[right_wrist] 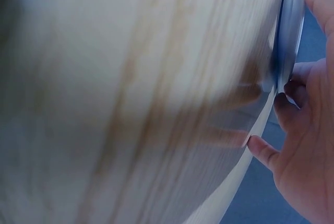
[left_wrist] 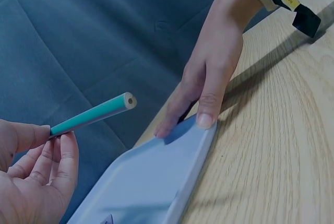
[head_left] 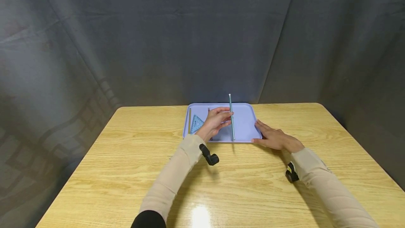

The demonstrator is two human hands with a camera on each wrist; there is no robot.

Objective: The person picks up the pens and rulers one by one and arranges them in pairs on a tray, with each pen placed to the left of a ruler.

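The left hand (head_left: 216,119) holds a long teal pencil (head_left: 231,117) above the tray (head_left: 245,124), its grip closed on the shaft between thumb and fingertips (left_wrist: 62,151). In the head view the pencil runs lengthwise over the tray's middle, its far end reaching past the tray's back rim. In the left wrist view the pencil's blunt end (left_wrist: 128,100) juts out beyond the fingers, clear of the tray.

The right hand (head_left: 273,137) lies flat on the surface (head_left: 126,171) at the tray's near right corner, its fingers straight and relaxed, its grip apart and holding nothing. Its fingertips touch the tray's rim; the left wrist view shows the thumb (left_wrist: 206,112) pressed on the corner and the other fingers along the tray's side edge.

In the left part of the tray lie a blue set square (head_left: 197,124) and, just beside it along the left wall, a yellow pencil (head_left: 189,120). Another thin pencil (head_left: 209,109) shows behind the left hand, mostly hidden.

A dark cloth (head_left: 202,34) hangs behind the surface.
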